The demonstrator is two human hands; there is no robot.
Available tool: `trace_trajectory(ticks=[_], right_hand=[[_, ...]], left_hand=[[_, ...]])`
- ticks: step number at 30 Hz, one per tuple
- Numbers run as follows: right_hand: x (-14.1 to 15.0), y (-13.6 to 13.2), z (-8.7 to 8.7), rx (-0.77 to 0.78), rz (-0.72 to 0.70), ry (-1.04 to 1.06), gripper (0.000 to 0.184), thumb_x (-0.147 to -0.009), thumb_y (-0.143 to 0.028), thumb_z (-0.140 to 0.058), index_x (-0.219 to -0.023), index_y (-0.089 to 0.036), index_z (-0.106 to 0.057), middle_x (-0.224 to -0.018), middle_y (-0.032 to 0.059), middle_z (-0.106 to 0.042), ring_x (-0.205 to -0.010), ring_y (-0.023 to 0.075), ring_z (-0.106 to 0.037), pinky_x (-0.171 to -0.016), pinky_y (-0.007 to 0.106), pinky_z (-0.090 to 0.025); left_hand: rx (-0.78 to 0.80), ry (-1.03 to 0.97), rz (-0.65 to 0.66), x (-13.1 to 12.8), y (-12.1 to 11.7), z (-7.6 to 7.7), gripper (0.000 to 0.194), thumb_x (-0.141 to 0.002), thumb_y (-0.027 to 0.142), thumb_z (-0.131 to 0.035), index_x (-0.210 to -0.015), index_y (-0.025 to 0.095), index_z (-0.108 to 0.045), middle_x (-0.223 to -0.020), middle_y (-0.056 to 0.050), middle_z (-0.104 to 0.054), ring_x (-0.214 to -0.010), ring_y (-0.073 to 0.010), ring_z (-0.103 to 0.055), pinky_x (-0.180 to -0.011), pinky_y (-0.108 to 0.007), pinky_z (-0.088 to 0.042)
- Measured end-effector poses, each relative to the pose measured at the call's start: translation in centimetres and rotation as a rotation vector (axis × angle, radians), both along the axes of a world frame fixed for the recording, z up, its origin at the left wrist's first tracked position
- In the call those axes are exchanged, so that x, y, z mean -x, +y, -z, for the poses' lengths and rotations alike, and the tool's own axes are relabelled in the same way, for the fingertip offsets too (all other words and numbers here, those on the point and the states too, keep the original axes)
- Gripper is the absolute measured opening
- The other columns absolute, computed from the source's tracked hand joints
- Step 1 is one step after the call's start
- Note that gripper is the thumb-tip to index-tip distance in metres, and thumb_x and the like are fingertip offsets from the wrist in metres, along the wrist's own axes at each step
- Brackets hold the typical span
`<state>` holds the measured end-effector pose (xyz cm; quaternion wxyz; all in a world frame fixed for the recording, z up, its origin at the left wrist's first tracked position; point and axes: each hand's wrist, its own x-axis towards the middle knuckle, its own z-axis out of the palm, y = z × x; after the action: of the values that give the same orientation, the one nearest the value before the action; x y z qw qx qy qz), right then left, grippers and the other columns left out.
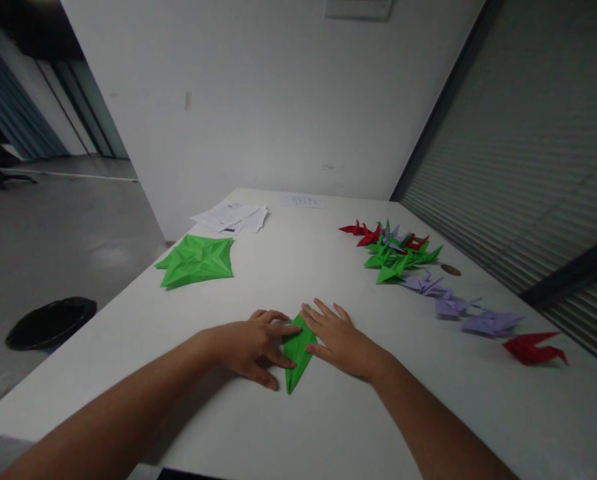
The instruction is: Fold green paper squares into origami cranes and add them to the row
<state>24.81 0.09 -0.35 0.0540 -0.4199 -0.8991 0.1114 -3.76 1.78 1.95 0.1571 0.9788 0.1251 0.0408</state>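
Note:
A green sheet of origami paper [298, 347], folded into a long kite shape, lies flat on the white table with its narrow tip toward me. My left hand [258, 343] rests at its left side, fingers spread, with the index fingertip and another finger on the paper. From the right, my right hand [336, 339] lies with fingers stretched out, its fingertips over the paper's upper right edge and the thumb touching the right side. Parts of the paper's top and edges are hidden under the fingers.
Creased green sheets [198, 260] lie at the left, below white printed papers [231, 217]. Folded green cranes [398, 257], mixed with red and purple ones, are heaped back right. Purple cranes [491, 322] and a red crane [533, 349] line the right side. A black-lined bin [51, 325] stands on the floor.

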Motion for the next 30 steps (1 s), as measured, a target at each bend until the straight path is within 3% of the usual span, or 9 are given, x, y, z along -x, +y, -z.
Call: trace_trajectory(ticks=[4, 8, 12, 14, 21, 30], right_hand=[[-0.12, 0.05, 0.37, -0.035, 0.009, 0.015, 0.068, -0.1, -0.049, -0.06, -0.16, -0.027, -0.039, -0.167, 0.014, -0.036, -0.157, 0.0379, -0.025, -0.122, 0.068, -0.022], [-0.42, 0.45, 0.62, -0.116, 0.073, 0.084, 0.068, -0.097, -0.045, -0.064, -0.158, -0.022, -0.042, -0.166, 0.0175, -0.037, -0.155, 0.0375, -0.029, -0.12, 0.064, -0.03], [-0.74, 0.82, 0.67, -0.205, 0.098, 0.265, 0.052, -0.094, -0.033, -0.069, -0.144, -0.019, -0.059, -0.142, 0.0187, -0.063, -0.134, 0.0338, -0.055, -0.113, 0.056, -0.044], [-0.74, 0.8, 0.54, -0.198, 0.074, 0.326, 0.043, -0.094, -0.026, -0.068, -0.136, -0.02, -0.065, -0.13, 0.0155, -0.069, -0.123, 0.0312, -0.061, -0.109, 0.054, -0.048], [-0.27, 0.32, 0.02, -0.125, -0.022, 0.378, 0.037, -0.091, -0.018, -0.069, -0.129, -0.021, -0.069, -0.119, 0.012, -0.073, -0.117, 0.0285, -0.061, -0.104, 0.05, -0.05], [-0.25, 0.28, 0.01, -0.109, -0.022, 0.388, 0.032, -0.092, -0.017, -0.067, -0.123, -0.022, -0.074, -0.116, 0.0116, -0.072, -0.114, 0.028, -0.061, -0.103, 0.049, -0.051]], left_hand=[[-0.013, -0.081, 0.06, -0.71, -0.39, -0.26, 0.047, -0.086, 0.055, -0.074, -0.125, 0.028, -0.076, -0.153, -0.012, -0.055, -0.138, -0.0393, -0.047, -0.117, -0.054, -0.037], [-0.024, -0.077, 0.062, -0.87, -0.29, 0.18, 0.057, -0.088, 0.055, -0.072, -0.136, 0.024, -0.069, -0.151, -0.015, -0.056, -0.135, -0.0371, -0.051, -0.116, -0.05, -0.04], [-0.042, -0.067, -0.017, -0.56, 0.0, 0.5, 0.064, -0.089, 0.059, -0.068, -0.142, 0.024, -0.063, -0.155, -0.017, -0.051, -0.139, -0.041, -0.047, -0.115, -0.055, -0.039], [-0.039, -0.063, -0.037, -0.49, 0.08, 0.48, 0.065, -0.089, 0.06, -0.068, -0.143, 0.024, -0.063, -0.157, -0.017, -0.05, -0.139, -0.0418, -0.046, -0.115, -0.056, -0.039], [-0.028, -0.061, -0.036, -0.6, 0.1, 0.27, 0.064, -0.09, 0.059, -0.068, -0.143, 0.024, -0.062, -0.158, -0.016, -0.048, -0.139, -0.0417, -0.045, -0.115, -0.056, -0.038], [-0.035, -0.076, -0.037, -0.48, 0.19, 0.5, 0.064, -0.088, 0.059, -0.069, -0.142, 0.026, -0.063, -0.157, -0.016, -0.049, -0.139, -0.0422, -0.046, -0.114, -0.056, -0.039]])
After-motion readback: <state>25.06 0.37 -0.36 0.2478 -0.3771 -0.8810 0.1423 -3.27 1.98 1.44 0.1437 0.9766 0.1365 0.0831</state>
